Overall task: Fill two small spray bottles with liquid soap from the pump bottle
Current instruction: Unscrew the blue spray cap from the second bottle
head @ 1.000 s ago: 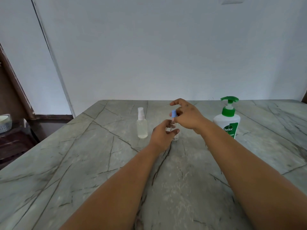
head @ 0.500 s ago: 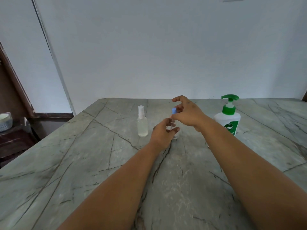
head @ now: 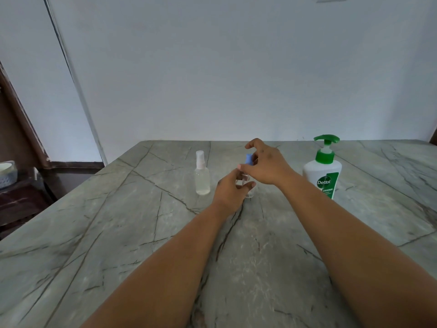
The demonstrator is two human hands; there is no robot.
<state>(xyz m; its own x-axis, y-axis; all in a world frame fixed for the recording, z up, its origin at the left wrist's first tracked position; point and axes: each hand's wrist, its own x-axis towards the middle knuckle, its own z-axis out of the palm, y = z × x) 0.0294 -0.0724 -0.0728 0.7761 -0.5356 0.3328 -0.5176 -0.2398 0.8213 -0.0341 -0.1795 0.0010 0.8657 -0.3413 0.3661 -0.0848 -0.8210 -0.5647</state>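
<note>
A small clear spray bottle (head: 248, 194) stands on the grey marble table (head: 118, 233), mostly hidden by my hands. My left hand (head: 230, 192) grips its body. My right hand (head: 267, 166) pinches its blue spray cap (head: 248, 159) from above. A second clear spray bottle with a white cap (head: 202, 174) stands upright just left of my hands, untouched. The white Dettol pump bottle with a green pump (head: 323, 168) stands to the right, behind my right forearm.
A white wall rises behind the table's far edge. At the far left, beyond the table's edge, a dark low shelf (head: 19, 200) carries a small pale basket (head: 8, 172).
My right hand has turned slightly on the blue cap, fingers shifting around it. My left hand stays on the bottle. The other bottles have not moved.
</note>
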